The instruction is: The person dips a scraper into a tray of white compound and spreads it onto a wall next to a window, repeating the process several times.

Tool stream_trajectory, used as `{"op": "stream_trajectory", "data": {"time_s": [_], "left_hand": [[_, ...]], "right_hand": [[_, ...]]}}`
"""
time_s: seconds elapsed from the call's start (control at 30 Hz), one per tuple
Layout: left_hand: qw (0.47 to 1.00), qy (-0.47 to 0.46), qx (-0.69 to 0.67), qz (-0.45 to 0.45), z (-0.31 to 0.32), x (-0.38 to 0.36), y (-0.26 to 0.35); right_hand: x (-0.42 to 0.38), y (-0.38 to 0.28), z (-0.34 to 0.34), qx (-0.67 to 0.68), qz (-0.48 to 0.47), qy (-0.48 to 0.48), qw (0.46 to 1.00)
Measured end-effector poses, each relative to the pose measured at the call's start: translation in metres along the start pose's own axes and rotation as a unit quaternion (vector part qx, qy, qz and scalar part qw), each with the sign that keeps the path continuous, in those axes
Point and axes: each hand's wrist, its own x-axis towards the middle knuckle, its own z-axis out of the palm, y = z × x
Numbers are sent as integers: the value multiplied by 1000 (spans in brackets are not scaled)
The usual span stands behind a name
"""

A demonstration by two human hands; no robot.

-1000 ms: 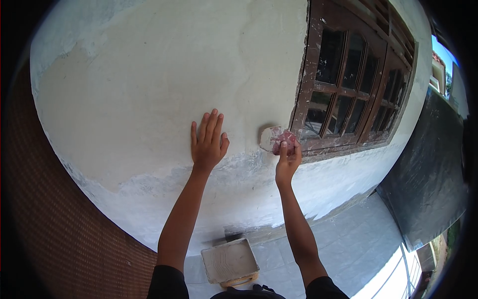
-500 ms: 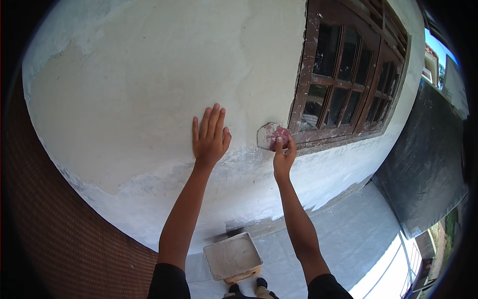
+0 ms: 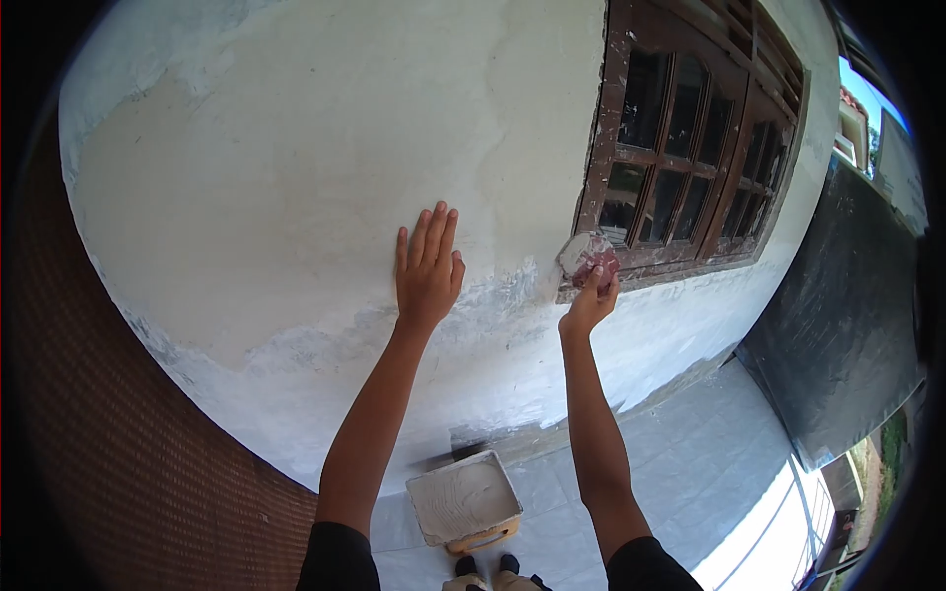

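Observation:
My left hand point(image 3: 427, 281) lies flat on the pale plastered wall point(image 3: 296, 197), its fingers stretched upward and holding nothing. To its right, my right hand point(image 3: 591, 303) grips the lower edge of a roundish reddish scraper point(image 3: 595, 260) smeared with whitish paste. The scraper overlaps the lower left corner of the brown window frame point(image 3: 650, 264). Whether its edge touches the wall or the frame cannot be told.
Below stands a rectangular tray point(image 3: 463, 497) of whitish paste on a yellowish support point(image 3: 483, 537). Grey sheeting point(image 3: 670, 443) covers the floor. A brown woven surface point(image 3: 148, 433) is at left, a dark sheet point(image 3: 838, 315) at right.
My right hand and the scraper have moved right, from the wall beside the window onto its frame corner. My left hand appears slightly further right, still flat on the wall.

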Motion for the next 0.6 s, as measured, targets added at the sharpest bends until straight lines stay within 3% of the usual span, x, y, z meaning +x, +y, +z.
{"op": "stream_trajectory", "data": {"time_s": [0.03, 0.1, 0.13, 0.2, 0.27, 0.4, 0.53, 0.6], "left_hand": [[1000, 3, 4, -2, -2, -1, 0], [1000, -23, 7, 1, -7, -4, 0], [1000, -22, 11, 1, -12, -3, 3], [998, -58, 8, -15, -21, 0, 8], [997, -71, 6, -23, -31, 0, 13], [986, -130, -71, -78, -41, -4, 18], [976, -125, -122, -132, -49, -28, 30], [967, -141, -143, -157, -49, -47, 36]], "right_hand": [[-4, -6, 4, 3, 1, -4, 1000], [-17, -14, 14, -26, -51, -177, 983], [-25, -12, 20, -78, -47, -246, 965], [-25, -18, 28, -294, -151, -337, 881], [0, -14, 39, -248, -206, -236, 917], [59, -28, 22, -36, -26, -120, 992], [84, -10, -27, -10, 12, -98, 995], [73, -7, -53, -10, 75, -141, 987]]}}
